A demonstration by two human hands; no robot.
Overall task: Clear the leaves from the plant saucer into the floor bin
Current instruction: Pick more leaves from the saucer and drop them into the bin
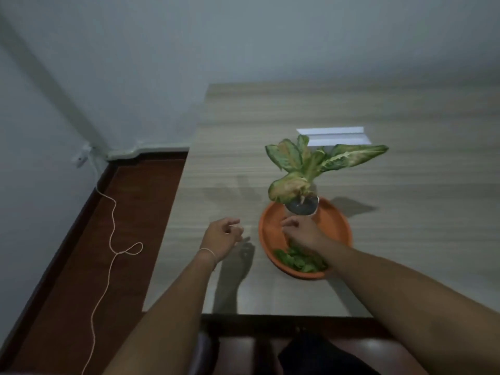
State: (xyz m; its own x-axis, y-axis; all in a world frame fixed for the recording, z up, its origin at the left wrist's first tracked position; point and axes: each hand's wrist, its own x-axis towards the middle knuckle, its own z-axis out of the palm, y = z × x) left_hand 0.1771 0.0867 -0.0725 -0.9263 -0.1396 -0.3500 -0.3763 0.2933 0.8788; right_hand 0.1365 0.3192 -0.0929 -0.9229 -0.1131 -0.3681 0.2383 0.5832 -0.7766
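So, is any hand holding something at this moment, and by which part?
The left hand holds nothing. The right hand reaches into the saucer near the pot; a grasp cannot be told.

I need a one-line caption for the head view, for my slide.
Right hand reaches into the orange saucer beside the potted plant; loose leaves lie at its near rim.

Home rm, prob.: wood-grain bench w/ potted houseplant, plain walls, cord on brown floor.
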